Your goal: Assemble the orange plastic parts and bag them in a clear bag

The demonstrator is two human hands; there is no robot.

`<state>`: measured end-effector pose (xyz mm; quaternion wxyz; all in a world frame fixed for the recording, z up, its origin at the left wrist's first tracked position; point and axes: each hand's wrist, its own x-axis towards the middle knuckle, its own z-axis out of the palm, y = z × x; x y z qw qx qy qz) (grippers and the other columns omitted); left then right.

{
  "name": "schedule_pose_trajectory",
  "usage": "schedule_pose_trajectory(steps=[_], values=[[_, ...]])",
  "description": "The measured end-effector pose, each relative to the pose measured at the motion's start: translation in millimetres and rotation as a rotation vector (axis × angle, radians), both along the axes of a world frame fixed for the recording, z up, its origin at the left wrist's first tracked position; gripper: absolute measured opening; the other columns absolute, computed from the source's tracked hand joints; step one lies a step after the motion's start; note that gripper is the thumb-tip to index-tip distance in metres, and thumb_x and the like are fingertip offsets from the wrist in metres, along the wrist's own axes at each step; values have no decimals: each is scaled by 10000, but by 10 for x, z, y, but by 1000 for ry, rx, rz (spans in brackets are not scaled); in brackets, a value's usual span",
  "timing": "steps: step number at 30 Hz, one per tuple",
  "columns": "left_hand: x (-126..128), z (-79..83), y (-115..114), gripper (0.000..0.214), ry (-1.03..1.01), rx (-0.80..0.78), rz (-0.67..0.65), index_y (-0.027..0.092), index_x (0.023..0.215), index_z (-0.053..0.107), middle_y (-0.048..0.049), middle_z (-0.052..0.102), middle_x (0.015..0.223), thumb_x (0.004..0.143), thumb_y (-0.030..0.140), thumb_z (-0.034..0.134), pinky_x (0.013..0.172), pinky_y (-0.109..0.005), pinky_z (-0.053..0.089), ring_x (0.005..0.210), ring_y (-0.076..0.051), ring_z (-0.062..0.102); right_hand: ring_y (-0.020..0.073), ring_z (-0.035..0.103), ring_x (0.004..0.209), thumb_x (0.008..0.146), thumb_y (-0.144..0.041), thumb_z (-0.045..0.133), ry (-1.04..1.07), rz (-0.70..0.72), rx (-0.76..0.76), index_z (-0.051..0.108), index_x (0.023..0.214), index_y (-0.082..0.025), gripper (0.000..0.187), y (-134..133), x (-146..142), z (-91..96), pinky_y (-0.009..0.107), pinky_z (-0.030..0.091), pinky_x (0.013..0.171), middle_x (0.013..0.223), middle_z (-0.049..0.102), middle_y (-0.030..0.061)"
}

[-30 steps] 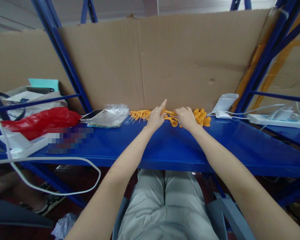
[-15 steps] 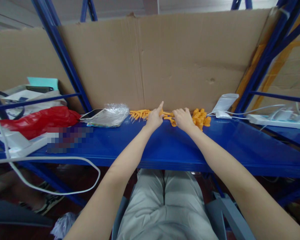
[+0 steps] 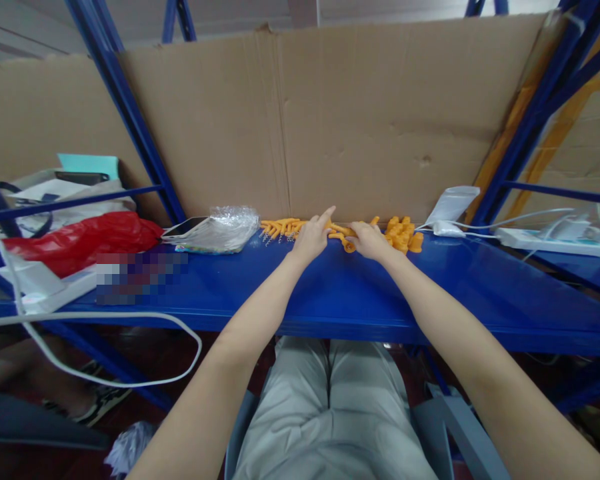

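Both hands meet over small orange plastic pieces at the back of a blue shelf (image 3: 350,293). My left hand (image 3: 311,240) has its index finger stretched out, the other fingers curled at an orange plastic piece (image 3: 341,228). My right hand (image 3: 372,241) pinches the other end of that piece; its exact form is partly hidden by the fingers. Just below lies an orange piece with a round end (image 3: 349,247). Left of my left hand is a row of orange pieces with small metal chains (image 3: 280,229). To the right of my right hand stand several orange cup-like pieces (image 3: 400,233).
A plastic-wrapped packet (image 3: 225,233) and a phone (image 3: 187,228) lie to the left, beyond them a red bag (image 3: 90,243). White cables and a power strip (image 3: 555,241) are on the right. A cardboard sheet (image 3: 350,120) stands behind; a white cable (image 3: 190,363) loops past the shelf's front edge.
My right hand has turned and its fingers have drawn in, so an orange tip now shows behind it. My left hand has shifted slightly right.
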<state>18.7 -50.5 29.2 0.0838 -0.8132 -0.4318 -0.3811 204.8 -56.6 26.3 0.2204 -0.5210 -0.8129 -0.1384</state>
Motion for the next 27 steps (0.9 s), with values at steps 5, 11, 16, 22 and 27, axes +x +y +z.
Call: schedule_pose_trajectory(steps=[5, 11, 16, 22, 27], values=[[8, 8, -3, 599, -19, 7, 6, 204, 1480, 400, -115, 692, 1073, 898, 131, 523, 963, -380, 474, 1010, -224, 650, 278, 642, 1073, 938, -201, 508, -48, -31, 42, 624, 1157, -128, 259, -55, -12, 76, 371, 404, 860, 1135, 709, 163], [-7, -3, 75, 603, -103, 7, -27, 192, 1444, 447, -107, 729, 1049, 860, 126, 582, 952, -372, 503, 1014, -218, 661, 285, 627, 1041, 945, -196, 503, -138, -93, 139, 636, 1112, -132, 222, -120, -74, 98, 369, 335, 846, 1094, 712, 166], [43, 22, 74, 604, -304, -292, -38, 139, 1447, 438, -71, 737, 827, 868, 179, 605, 754, -319, 580, 696, -172, 696, 277, 576, 996, 964, -125, 362, -194, -122, 255, 618, 1088, -142, 286, -138, -75, 116, 365, 292, 822, 1032, 695, 162], [68, 24, 24, 591, -433, -493, -74, 147, 1454, 399, -47, 711, 778, 892, 184, 576, 619, -267, 572, 563, -133, 670, 293, 563, 1003, 939, -104, 368, -177, -131, 298, 590, 1088, -143, 270, -121, -45, 101, 375, 296, 843, 1036, 681, 173], [34, -22, 18, 556, -262, -228, 3, 185, 1388, 473, -70, 713, 946, 848, 159, 603, 800, -334, 555, 767, -185, 702, 301, 591, 1016, 912, -160, 480, -100, -76, 217, 569, 1116, -144, 223, -100, 0, 71, 392, 302, 894, 1069, 691, 168]])
